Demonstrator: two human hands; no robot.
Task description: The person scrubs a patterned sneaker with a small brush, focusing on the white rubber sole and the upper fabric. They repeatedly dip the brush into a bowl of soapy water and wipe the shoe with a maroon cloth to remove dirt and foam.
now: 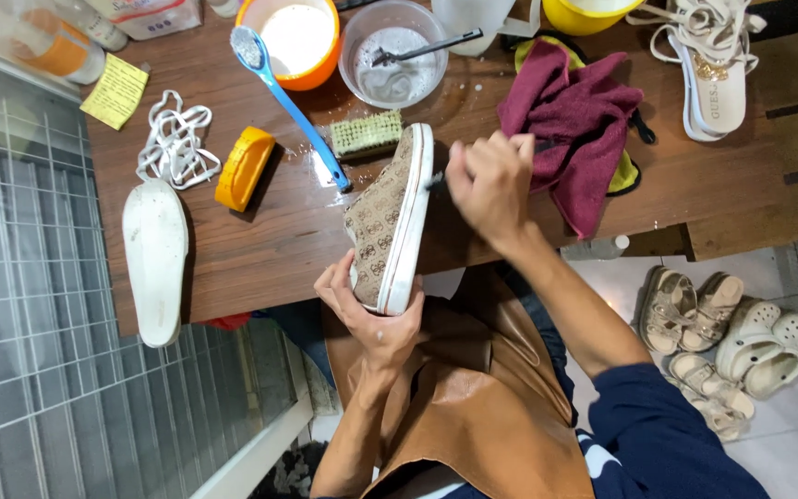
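L hand [371, 310] grips heel of 1 patterned shoe [388, 222], tilted on its side at table [676, 194] edge, centre. R hand [489, 185] clenched on small dark brush [436, 182], bristles at white sole, 3 o'clock of shoe. At 12: 2 bowls, 1 blue brush [288, 102], 1 green scrub brush [367, 135]. At 9: 1 white insole [154, 259], 1 orange brush [244, 168]. Maroon cloth [573, 125] at 2.
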